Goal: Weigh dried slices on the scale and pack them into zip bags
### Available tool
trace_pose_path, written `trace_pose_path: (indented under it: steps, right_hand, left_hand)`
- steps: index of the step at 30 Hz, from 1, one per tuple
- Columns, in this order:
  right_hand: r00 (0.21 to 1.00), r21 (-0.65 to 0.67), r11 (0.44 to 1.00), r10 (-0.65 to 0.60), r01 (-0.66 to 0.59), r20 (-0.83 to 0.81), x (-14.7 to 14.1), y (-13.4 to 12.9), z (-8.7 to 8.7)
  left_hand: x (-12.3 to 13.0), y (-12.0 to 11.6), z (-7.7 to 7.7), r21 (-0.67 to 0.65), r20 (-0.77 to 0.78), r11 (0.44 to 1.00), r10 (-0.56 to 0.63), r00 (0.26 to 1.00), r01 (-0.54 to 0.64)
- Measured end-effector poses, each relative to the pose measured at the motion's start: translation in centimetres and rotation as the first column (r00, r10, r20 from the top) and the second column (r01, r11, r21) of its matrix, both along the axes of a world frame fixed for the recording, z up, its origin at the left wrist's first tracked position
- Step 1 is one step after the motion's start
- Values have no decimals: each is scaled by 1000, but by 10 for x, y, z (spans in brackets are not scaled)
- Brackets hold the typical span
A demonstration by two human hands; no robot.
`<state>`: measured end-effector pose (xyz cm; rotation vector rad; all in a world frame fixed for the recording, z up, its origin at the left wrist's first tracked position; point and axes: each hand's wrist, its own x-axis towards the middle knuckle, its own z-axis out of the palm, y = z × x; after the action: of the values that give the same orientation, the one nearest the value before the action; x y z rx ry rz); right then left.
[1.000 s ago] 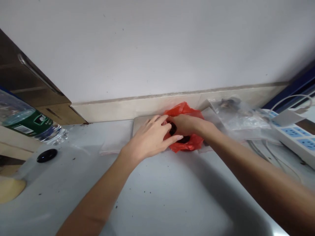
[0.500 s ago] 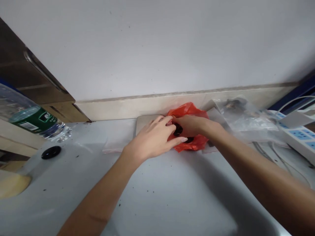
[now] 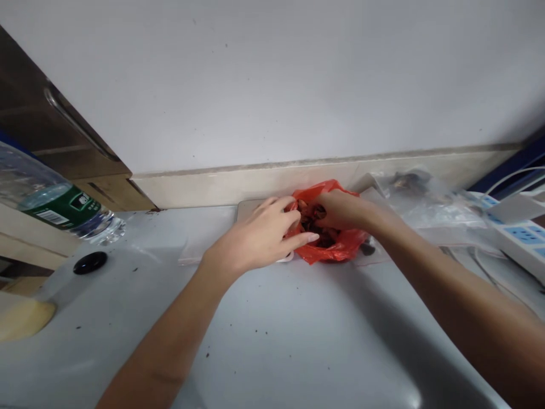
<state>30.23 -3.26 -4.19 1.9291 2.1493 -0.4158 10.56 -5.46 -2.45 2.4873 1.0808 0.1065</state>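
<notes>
A red plastic bag (image 3: 344,247) stands with its mouth spread, and brown, dried-looking pieces (image 3: 323,236) show inside. My left hand (image 3: 266,233) grips the bag's left rim between thumb and fingers. My right hand (image 3: 338,210) reaches into the bag from the right, its fingers curled among the brown pieces; the fingertips are partly hidden, so what they hold is unclear. Under my left hand lies a flat device with a beige-grey plate (image 3: 244,210), mostly covered by the hand and bag.
Left of the device lies a clear zip bag (image 3: 204,241). A water bottle (image 3: 63,207), black oval object (image 3: 90,263) and yellowish object (image 3: 29,318) are at left. Clear bags (image 3: 426,199), cables and a power strip (image 3: 522,241) sit at right. The wall (image 3: 272,85) rises behind.
My right hand has shifted slightly right and back within the bag, uncovering more brown pieces. My left hand has moved a little left, and the bag's mouth is spread wider.
</notes>
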Motion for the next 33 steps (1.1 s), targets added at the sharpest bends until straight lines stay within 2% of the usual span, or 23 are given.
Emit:
trace_pose_path:
  steps: [3, 7, 12, 14, 17, 20, 25, 28, 33]
  right_hand:
    - [1000, -15, 1000, -3, 2, -21, -1, 2, 5]
    - [989, -35, 999, 25, -30, -143, 3, 0, 17]
    - [989, -72, 996, 33, -43, -143, 13, -6, 43]
    - [975, -13, 998, 61, -65, -213, 11, -8, 55]
    - [931, 159, 984, 128, -77, -342, -8, -7, 62]
    - [899, 215, 972, 176, -95, -400, -40, 2, 51]
    - [942, 110, 988, 136, -107, -306, -83, 19, 15]
    - [945, 68, 991, 128, -112, -301, -90, 22, 1]
    - [938, 96, 987, 150, -125, -314, -85, 23, -6]
  left_hand:
    - [-4, 2, 2, -7, -4, 1000, -12, 1000, 12]
    - [-15, 5, 4, 10, -4, 1000, -12, 1000, 12]
    - [-45, 15, 13, -115, -180, 979, 147, 973, -169]
    - [-59, 20, 17, -156, -263, 962, 178, 948, -223]
    - [-75, 26, 22, -177, -371, 941, 208, 905, -289]
    - [-83, 28, 24, -155, -424, 932, 238, 874, -328]
    - [-88, 29, 22, -170, -439, 934, 213, 873, -313]
    - [-88, 29, 21, -188, -441, 934, 195, 876, -302]
    - [-83, 29, 20, -193, -449, 938, 175, 876, -286]
